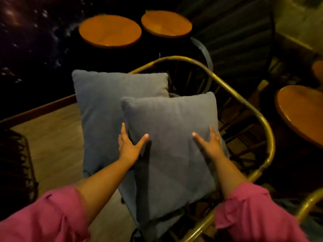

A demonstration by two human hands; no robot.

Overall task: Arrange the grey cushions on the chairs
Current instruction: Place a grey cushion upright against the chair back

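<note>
Two grey cushions lie on a chair with a curved brass-coloured frame [241, 100]. The nearer grey cushion [173, 154] overlaps the farther grey cushion [104, 109], which juts past the chair's left side. My left hand [130, 145] grips the nearer cushion's left edge, thumb on top and fingers along the side. My right hand [208, 142] grips its right edge the same way. Both arms wear pink sleeves. The chair's seat is mostly hidden under the cushions.
Two round wooden stools [110, 31] [166, 23] stand beyond the chair. Another round wooden top [300, 112] is at the right. A dark woven chair [15, 163] sits at the left edge. Wooden floor [52, 145] lies to the left.
</note>
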